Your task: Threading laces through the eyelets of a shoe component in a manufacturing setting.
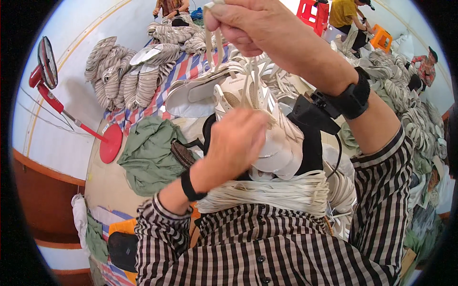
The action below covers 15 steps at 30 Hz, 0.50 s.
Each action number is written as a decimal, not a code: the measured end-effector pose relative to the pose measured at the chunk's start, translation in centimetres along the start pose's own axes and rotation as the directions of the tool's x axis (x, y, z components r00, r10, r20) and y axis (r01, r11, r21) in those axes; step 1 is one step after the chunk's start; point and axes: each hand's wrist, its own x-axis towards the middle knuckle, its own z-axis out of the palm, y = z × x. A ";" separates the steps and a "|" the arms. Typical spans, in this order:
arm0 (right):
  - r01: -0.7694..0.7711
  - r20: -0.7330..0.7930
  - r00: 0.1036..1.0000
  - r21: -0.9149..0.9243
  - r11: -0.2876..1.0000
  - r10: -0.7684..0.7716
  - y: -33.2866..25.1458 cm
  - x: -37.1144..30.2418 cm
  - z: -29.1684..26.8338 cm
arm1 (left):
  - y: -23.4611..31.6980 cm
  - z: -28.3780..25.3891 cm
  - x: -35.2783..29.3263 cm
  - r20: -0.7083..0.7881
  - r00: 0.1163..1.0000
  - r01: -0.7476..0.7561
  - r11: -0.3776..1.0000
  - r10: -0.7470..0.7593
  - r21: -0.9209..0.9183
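Observation:
A pale beige and white sneaker (279,148) rests in front of my body, its toe toward me. My right hand (243,26) is raised high beyond it, fingers pinched on a cream shoelace (208,47) that hangs down from them. Over the sneaker's lacing, my left hand (234,138) is curled and smeared by motion. Lace strands (245,90) rise just beyond its knuckles, but what its fingertips hold is hidden. Across my lap lies a thick bundle of cream laces (267,195).
Piles of shoe uppers (124,76) lie at the far left on a striped sheet (183,66); more heap up at the right (420,124). A red fan (109,143) and green cloth (148,148) are left. Other people (346,16) sit farther back.

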 end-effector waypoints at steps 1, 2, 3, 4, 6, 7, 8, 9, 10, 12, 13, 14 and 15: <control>-0.081 -0.043 0.996 -0.014 0.997 0.081 0.2 0.7 0.5 | -0.8 0.1 1.1 0.001 1.000 -0.001 1.000 0.001 0.000; -0.081 -0.039 0.996 -0.010 0.997 0.081 0.1 0.9 0.8 | -1.8 0.1 2.1 0.097 0.995 -0.011 0.999 0.006 0.053; -0.061 -0.047 0.997 -0.080 0.995 0.057 -0.3 0.7 0.7 | -2.4 0.3 2.8 0.194 0.981 -0.038 0.995 0.019 0.096; -0.041 -0.052 0.998 -0.148 0.988 0.034 -0.5 0.5 0.6 | -2.8 0.3 3.2 0.198 0.980 -0.044 0.995 0.025 0.090; -0.016 -0.058 0.998 -0.177 0.984 0.006 0.5 0.9 0.2 | -3.5 0.5 3.6 0.468 0.882 -0.170 0.965 0.058 0.200; 0.014 -0.052 0.998 -0.206 0.978 -0.026 1.0 0.9 -0.1 | -3.9 0.8 3.7 0.476 0.875 -0.202 0.960 0.088 0.193; 0.013 -0.054 0.998 -0.201 0.979 -0.024 0.7 0.8 0.0 | -4.1 0.7 3.9 0.481 0.873 -0.200 0.961 0.086 0.193; -0.082 -0.076 0.994 -0.119 0.990 0.073 0.3 0.6 0.1 | -4.2 0.6 4.0 0.508 0.857 -0.192 0.967 0.084 0.166; -0.175 -0.089 0.981 -0.034 0.984 0.172 0.1 0.5 0.2 | -4.4 0.5 4.1 0.535 0.841 -0.182 0.973 0.081 0.139; -0.099 -0.037 0.994 0.045 0.994 0.101 1.4 0.3 -0.9 | -4.6 0.0 5.3 0.577 0.814 -0.106 0.993 0.057 0.051; -0.026 0.016 1.000 0.124 0.992 0.024 2.2 0.2 -1.2 | -4.7 -0.1 5.7 0.616 0.787 -0.019 0.999 0.035 -0.032; -0.029 0.008 1.000 0.125 0.992 0.028 3.1 0.4 -0.9 | -5.0 0.0 5.8 0.621 0.783 -0.022 0.999 0.040 -0.037; -0.032 -0.076 0.996 0.134 0.990 0.043 3.9 1.1 -0.2 | -5.3 0.1 5.9 0.632 0.773 -0.018 0.997 0.057 -0.068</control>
